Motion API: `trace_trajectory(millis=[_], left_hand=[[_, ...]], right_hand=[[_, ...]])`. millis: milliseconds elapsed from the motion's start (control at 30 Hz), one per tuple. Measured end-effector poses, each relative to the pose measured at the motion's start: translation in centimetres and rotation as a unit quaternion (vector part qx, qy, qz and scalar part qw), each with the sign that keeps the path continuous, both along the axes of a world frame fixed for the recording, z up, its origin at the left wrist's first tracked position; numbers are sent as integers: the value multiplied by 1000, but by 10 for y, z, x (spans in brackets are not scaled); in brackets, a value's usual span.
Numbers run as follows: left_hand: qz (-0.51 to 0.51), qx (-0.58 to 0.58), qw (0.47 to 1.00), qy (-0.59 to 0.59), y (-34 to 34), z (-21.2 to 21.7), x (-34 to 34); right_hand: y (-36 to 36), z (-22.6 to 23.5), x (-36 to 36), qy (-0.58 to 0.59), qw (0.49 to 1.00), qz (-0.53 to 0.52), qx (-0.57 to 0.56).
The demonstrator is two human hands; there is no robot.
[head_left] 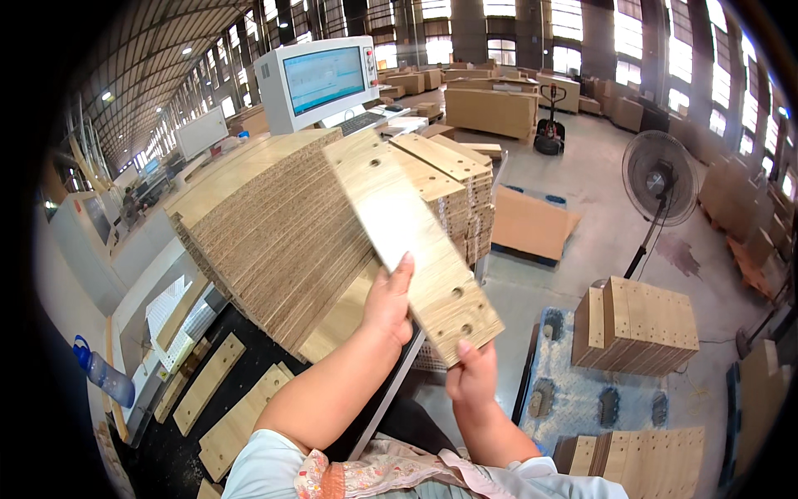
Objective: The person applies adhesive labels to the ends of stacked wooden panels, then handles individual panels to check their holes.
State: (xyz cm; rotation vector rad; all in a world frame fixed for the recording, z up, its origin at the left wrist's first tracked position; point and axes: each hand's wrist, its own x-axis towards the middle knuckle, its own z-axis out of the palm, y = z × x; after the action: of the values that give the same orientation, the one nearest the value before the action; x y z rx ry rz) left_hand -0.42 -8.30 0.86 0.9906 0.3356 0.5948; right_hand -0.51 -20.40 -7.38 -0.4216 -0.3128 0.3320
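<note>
A long wood-grain board (416, 241) with drilled holes near both ends is held up at a slant in front of me. My left hand (389, 306) grips its left long edge, thumb on the face. At the near lower end, my right hand (472, 370) holds the corner with the thumb on top; the fingers underneath are hidden. Behind the board rises a tall stack of wide particleboard panels (274, 241). Beyond it to the right stand stacks of smaller drilled boards (445, 170).
Several drilled boards (209, 384) lie on a black surface at lower left, near a blue bottle (104, 374). On the right, a blue pallet (540, 416) carries board stacks (636, 324), with a standing fan (661, 179) beyond. A monitor (324, 79) stands behind the panels.
</note>
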Motion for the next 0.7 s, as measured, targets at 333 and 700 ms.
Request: trace_trajectory(millis=[333,700], left_hand=[[-169,735,564,336,48,-175,-86],[-118,755,582,280,47,-192,-106]], right_hand=[[40,117,190,13,987,-92,-131],[136,153,298,96,971,-89,-202]])
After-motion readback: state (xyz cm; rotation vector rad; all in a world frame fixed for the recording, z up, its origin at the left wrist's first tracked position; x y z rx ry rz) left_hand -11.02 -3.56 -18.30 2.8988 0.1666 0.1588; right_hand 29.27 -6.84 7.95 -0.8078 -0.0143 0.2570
